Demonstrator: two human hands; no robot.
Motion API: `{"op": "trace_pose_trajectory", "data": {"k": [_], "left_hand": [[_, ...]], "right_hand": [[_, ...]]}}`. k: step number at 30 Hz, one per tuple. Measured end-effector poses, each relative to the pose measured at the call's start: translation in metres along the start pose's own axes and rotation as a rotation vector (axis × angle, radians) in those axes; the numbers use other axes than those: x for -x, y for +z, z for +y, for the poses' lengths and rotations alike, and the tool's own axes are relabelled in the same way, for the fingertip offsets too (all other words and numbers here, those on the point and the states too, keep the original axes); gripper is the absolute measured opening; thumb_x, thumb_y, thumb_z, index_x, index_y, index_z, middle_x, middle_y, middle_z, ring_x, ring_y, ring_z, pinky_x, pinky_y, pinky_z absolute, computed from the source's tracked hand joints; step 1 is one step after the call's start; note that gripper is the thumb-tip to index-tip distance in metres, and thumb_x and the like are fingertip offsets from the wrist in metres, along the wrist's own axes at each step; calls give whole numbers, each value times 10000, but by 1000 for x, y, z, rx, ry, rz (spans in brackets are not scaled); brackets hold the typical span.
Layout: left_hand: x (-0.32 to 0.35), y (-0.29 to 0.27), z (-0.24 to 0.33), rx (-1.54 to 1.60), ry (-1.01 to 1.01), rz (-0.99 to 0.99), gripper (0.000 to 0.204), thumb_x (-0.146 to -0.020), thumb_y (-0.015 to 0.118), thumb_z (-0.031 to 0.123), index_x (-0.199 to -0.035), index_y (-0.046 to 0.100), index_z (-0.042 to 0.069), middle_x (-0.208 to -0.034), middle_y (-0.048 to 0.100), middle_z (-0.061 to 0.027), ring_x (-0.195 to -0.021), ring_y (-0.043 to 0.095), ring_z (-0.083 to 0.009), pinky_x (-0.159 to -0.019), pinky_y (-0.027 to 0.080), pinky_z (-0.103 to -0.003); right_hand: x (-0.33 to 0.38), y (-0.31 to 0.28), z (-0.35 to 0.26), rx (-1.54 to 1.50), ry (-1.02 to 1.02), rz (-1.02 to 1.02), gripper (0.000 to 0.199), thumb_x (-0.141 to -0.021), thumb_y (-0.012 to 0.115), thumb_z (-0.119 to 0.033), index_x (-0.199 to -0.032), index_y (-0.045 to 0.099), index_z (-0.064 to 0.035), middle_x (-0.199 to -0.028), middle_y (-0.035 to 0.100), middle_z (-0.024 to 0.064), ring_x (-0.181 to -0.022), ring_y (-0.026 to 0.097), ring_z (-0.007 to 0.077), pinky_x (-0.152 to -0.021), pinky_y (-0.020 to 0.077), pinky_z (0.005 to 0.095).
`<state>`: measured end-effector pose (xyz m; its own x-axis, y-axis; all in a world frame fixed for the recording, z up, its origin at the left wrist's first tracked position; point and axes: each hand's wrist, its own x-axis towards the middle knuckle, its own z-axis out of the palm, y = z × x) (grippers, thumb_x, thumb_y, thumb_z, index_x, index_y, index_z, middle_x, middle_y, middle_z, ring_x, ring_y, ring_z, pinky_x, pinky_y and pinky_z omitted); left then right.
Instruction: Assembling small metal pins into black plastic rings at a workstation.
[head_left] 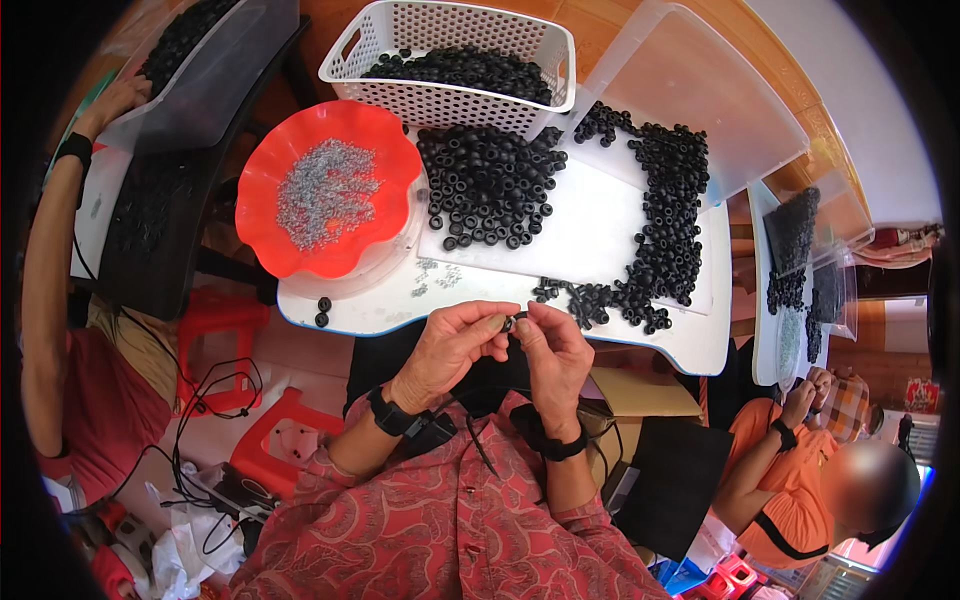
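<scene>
Close in front of my body, both hands meet over the table's front edge. My left hand (458, 345) pinches a small black ring-shaped part (508, 324). My right hand (553, 355) is closed at the same spot, thumb and forefinger pressed on the black part too; whether a metal piece is in it cannot be made out. Beyond them a heap of black ring-shaped parts (490, 185) lies on a white board (590, 220). A red wavy-rimmed dish (265, 165) at the left holds many small silvery pieces (328, 195), and a few lie loose on the tabletop (400, 302).
A white perforated basket (450, 105) with black parts stands at the back. More black parts (668, 220) line the right side beside a tilted clear plastic bin (690, 90). Red stools (275, 435) and cables are at lower left. Other people work at both sides.
</scene>
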<state>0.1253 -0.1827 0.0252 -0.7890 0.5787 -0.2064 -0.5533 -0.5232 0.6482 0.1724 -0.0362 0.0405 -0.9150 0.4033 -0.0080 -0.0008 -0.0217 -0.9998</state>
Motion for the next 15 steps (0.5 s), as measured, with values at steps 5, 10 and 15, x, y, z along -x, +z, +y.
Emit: {"op": "trace_pose_trajectory", "data": {"k": [5,10,15], "left_hand": [[-1,-3,-1,41,1,-17,282,-999,546,128,-1222,618,-30,-920,634,-53,-795,597,-99,-726,523,-230],[-1,-3,-1,31,16,-12,272,-999,552,131,-1210,627,-24,-930,643,-50,-806,603,-91,-723,530,-226],[0,0,1,7,18,-9,275,-999,549,125,-1216,620,-30,-958,648,-57,-815,610,-92,-729,536,-229]], "right_hand": [[-1,-1,-5,46,133,-42,192,-897,680,-33,-1085,688,5,-911,689,41,-821,632,76,-702,499,208],[0,3,-8,-17,122,-36,182,-899,680,-36,-1077,702,-5,-895,687,32,-791,621,69,-685,492,205],[0,1,-6,-51,173,-28,181,-899,680,-31,-1076,701,-1,-904,688,34,-771,614,68,-681,495,204]]}}
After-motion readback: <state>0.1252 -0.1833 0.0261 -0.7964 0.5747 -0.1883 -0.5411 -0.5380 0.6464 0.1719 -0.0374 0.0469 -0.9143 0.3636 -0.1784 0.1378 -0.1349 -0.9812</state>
